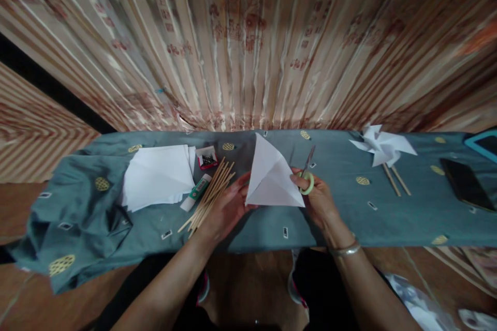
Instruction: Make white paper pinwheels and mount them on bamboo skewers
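A creased white sheet of paper [272, 176] is held up over the middle of the table. My left hand [229, 204] grips its left lower edge, fingers partly behind it. At the right edge, my right hand [316, 196] has a pair of scissors [308, 178] with light green handles, blades pointing up and away from the paper. That hand also touches the paper's right side. To the left of my left hand lie several thin wooden sticks [212, 194], a glue stick [196, 194] and a small red box [206, 158] of dark little pieces.
A stack of white paper [159, 176] lies on the left of the green cloth [256, 232]. Paper pinwheels [382, 146] on sticks, a dark phone [466, 181] and a blue-edged device [483, 142] are on the right. A patterned curtain [248, 51] hangs behind.
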{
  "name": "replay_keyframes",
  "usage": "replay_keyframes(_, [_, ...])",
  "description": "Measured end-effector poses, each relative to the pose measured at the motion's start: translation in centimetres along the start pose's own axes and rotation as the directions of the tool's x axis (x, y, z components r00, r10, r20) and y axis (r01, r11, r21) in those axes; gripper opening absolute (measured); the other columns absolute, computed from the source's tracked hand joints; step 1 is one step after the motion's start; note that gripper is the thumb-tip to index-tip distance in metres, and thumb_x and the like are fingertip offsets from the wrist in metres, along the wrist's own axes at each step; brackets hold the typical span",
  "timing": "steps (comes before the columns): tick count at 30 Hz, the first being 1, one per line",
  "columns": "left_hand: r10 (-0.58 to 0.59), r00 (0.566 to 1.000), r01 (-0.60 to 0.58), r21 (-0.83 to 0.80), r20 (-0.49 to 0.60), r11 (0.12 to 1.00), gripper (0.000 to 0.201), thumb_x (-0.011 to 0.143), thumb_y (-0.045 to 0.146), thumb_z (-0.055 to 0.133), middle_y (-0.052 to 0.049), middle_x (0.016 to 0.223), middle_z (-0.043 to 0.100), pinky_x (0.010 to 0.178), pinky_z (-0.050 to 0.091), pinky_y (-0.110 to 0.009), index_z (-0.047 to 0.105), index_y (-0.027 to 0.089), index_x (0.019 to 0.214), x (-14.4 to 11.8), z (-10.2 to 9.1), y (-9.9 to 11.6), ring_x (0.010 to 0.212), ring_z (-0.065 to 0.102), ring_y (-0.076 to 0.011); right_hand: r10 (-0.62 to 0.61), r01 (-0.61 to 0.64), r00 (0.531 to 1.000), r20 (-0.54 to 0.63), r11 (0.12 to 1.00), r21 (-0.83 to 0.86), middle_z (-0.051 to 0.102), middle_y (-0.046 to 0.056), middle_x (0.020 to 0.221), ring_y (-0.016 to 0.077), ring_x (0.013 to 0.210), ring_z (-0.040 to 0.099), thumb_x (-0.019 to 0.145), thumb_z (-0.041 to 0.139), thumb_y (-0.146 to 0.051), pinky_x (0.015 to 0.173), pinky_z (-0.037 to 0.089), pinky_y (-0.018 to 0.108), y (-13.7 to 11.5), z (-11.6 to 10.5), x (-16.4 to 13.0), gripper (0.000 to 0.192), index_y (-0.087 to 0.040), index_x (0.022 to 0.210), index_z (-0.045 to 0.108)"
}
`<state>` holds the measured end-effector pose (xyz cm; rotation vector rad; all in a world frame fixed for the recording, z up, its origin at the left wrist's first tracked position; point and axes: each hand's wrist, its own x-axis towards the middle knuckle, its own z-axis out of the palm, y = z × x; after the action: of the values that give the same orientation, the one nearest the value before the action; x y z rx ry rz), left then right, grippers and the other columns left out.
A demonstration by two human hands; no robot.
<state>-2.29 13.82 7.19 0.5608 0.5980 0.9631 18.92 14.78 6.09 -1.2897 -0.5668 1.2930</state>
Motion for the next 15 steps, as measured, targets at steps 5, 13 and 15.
replay_keyframes(5, [0.119, 0.990, -0.114, 0.066, -0.072, 0.991, 0.046, 0.060, 0.030, 0.082, -0.004, 0.110, 0.070, 0.085, 0.052, -0.033, 0.068, 0.026, 0.103, 0.3, 1.8, -0.8, 0.108, 0.061, -0.0248, -0.058, 0.064, 0.997, -0.058, 0.992, 0.109, 0.068, -0.004, 0.065, 0.0129, 0.058, 0.059, 0.051, 0.087, -0.033, 0.061, 0.048, 0.028, 0.9, 1.6, 0.2, 0.035, -0.020, 0.077, 0.068])
replay_keyframes(13, [0.173, 0.891, -0.196, -0.011, -0.420, 0.981, 0.041, 0.073, 0.034, 0.074, -0.004, 0.114, 0.068, 0.082, 0.055, -0.030, 0.060, 0.024, 0.111, 1.7, 1.4, -0.9, 0.106, 0.064, -0.0217, -0.139, 0.147, 0.987, 0.074, 0.983, -0.112, 0.067, -0.003, 0.067, 0.0120, 0.057, 0.055, 0.052, 0.086, -0.043, 0.056, 0.045, 0.026, 1.9, 3.6, -0.3, 0.044, -0.021, 0.085, 0.068])
replay_keyframes(15, [0.187, 0.875, -0.221, -0.023, -0.446, 0.975, 0.041, 0.076, 0.032, 0.072, -0.004, 0.118, 0.067, 0.083, 0.056, -0.028, 0.060, 0.023, 0.113, 1.9, 0.9, -0.3, 0.109, 0.063, -0.0212, -0.184, 0.191, 0.981, 0.060, 0.972, -0.140, 0.068, -0.002, 0.068, 0.0122, 0.058, 0.055, 0.055, 0.084, -0.048, 0.056, 0.044, 0.026, 0.5, 3.0, -0.2, 0.045, -0.021, 0.088, 0.069])
